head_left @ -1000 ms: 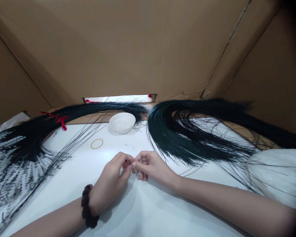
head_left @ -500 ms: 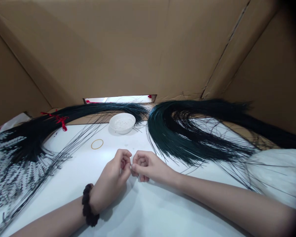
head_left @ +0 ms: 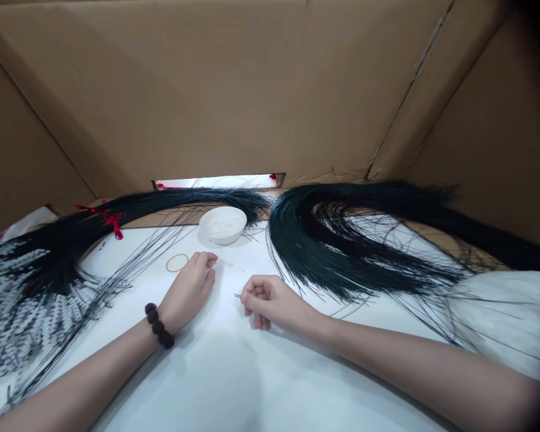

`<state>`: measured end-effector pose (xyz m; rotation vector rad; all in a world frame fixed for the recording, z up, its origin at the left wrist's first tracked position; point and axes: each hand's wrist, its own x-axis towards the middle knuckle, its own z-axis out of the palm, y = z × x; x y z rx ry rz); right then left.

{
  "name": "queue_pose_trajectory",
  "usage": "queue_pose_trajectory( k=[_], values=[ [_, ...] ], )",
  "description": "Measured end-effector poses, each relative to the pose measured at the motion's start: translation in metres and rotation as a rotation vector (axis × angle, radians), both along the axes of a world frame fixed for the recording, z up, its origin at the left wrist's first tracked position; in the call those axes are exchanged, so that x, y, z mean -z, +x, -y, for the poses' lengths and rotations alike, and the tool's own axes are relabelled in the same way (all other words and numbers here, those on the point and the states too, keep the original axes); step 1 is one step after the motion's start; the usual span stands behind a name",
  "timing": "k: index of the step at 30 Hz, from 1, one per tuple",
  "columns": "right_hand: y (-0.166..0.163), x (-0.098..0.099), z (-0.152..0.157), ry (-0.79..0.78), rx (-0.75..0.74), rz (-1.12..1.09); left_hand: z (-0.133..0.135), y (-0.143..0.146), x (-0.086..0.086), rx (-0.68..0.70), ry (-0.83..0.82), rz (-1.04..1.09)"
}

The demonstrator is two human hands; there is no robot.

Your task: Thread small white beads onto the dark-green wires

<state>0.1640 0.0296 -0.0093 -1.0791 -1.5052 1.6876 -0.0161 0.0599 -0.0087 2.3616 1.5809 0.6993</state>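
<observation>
My right hand is closed in a pinch on thin dark wires, whose short tips poke out left of the fingertips. Over the white table, my left hand is open, thumb apart from the fingers, with nothing seen in it. It wears a dark beaded band at the wrist. Just beyond it stands a white bowl holding small whitish bits. A yellow rubber band lies beside the left fingers. Behind my right hand curves a thick bundle of dark green wires.
At left lies another dark bundle tied with a red ribbon, its near ends carrying many small white pieces. Loose strands trail toward the front left. A whitish plastic bag sits at right. Cardboard walls enclose the table.
My left hand has parted from the right, moving left and away from me toward the bowl, and its fingers have opened. My right hand has stayed nearly still; the wire tips now show.
</observation>
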Motion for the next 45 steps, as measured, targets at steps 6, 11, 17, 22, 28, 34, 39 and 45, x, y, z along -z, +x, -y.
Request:
queue_pose_trajectory(
  k=[6, 11, 17, 22, 28, 34, 39, 45],
  values=[
    [-0.001, -0.001, 0.003, 0.009, 0.015, -0.013, -0.015, 0.007, 0.002, 0.08, 0.016, -0.066],
    [-0.002, 0.0, 0.003, 0.012, 0.035, -0.013, -0.015, 0.013, -0.002, 0.119, 0.021, -0.091],
    [-0.001, 0.003, 0.002, 0.022, 0.047, -0.019, -0.011, 0.013, -0.008, 0.107, 0.022, -0.125],
    [-0.001, 0.003, 0.002, 0.029, 0.043, -0.015, -0.01, 0.01, -0.007, 0.079, 0.02, -0.128],
    [0.0, 0.0, 0.003, 0.024, 0.042, -0.007, -0.007, 0.006, -0.006, 0.053, -0.001, -0.081],
    [0.001, -0.003, 0.003, 0.01, 0.049, -0.001, 0.005, 0.007, -0.011, 0.037, -0.096, 0.052],
    [0.0, 0.0, 0.0, 0.0, 0.053, -0.049, 0.015, 0.015, -0.013, 0.135, -0.579, 0.532],
    [0.0, 0.001, 0.0, 0.023, 0.087, -0.086, 0.027, 0.022, -0.01, 0.204, -0.572, 0.568]
  ],
)
